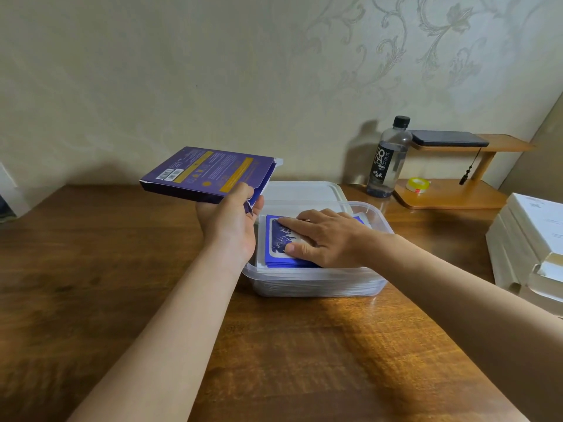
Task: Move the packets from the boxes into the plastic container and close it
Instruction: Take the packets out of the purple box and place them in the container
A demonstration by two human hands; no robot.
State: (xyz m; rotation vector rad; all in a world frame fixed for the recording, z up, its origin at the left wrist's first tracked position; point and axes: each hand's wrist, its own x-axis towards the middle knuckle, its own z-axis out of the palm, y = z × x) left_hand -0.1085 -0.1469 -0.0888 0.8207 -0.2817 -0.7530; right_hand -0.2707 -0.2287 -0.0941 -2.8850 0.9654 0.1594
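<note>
My left hand (233,222) grips a flat purple box (207,173) by its open right end and holds it in the air, left of and above the plastic container (316,283). The box's flap hangs open. The clear container stands on the wooden table, and blue packets (280,239) lie stacked inside it. My right hand (323,239) rests flat on top of the packets, fingers straight and pointing left. The container's white lid (301,191) lies flat on the table just behind it.
A water bottle (388,158) and a roll of yellow tape (418,184) stand on a small wooden shelf (451,196) at the back right, with a dark phone (447,138) on its upper tier. Stacked white boxes (530,245) sit at the right edge.
</note>
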